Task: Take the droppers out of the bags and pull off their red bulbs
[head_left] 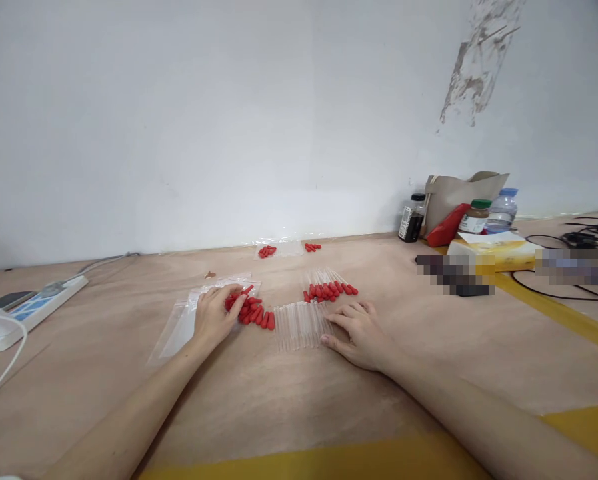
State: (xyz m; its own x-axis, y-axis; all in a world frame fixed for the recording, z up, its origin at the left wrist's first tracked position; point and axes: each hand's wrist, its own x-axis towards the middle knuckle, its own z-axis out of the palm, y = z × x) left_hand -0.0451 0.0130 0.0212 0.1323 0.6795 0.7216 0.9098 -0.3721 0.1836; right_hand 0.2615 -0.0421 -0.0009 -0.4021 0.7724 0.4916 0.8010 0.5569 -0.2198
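My left hand (pixel 215 313) rests at the left end of a pile of red rubber dropper bulbs (pixel 256 315), thumb and fingers apart around some of them. Under and beside that hand lie clear plastic bags (pixel 175 331). A row of thin glass dropper tubes (pixel 299 327) lies side by side in the middle. My right hand (pixel 357 333) lies over the row's right end, fingers spread, thumb and fingertips at the tubes. Just behind the row are several glass droppers fitted with red bulbs (pixel 331 291), their bulbs toward me.
Farther back are a clear bag with red bulbs (pixel 267 251) and a few loose ones (pixel 313 247). A power strip (pixel 39 313) and phone (pixel 9 301) lie left. Bottles (pixel 411 219), a jar (pixel 475 217), a grey bag (pixel 451 193), a tissue pack (pixel 499 253) and black cables (pixel 591 233) occupy the right.
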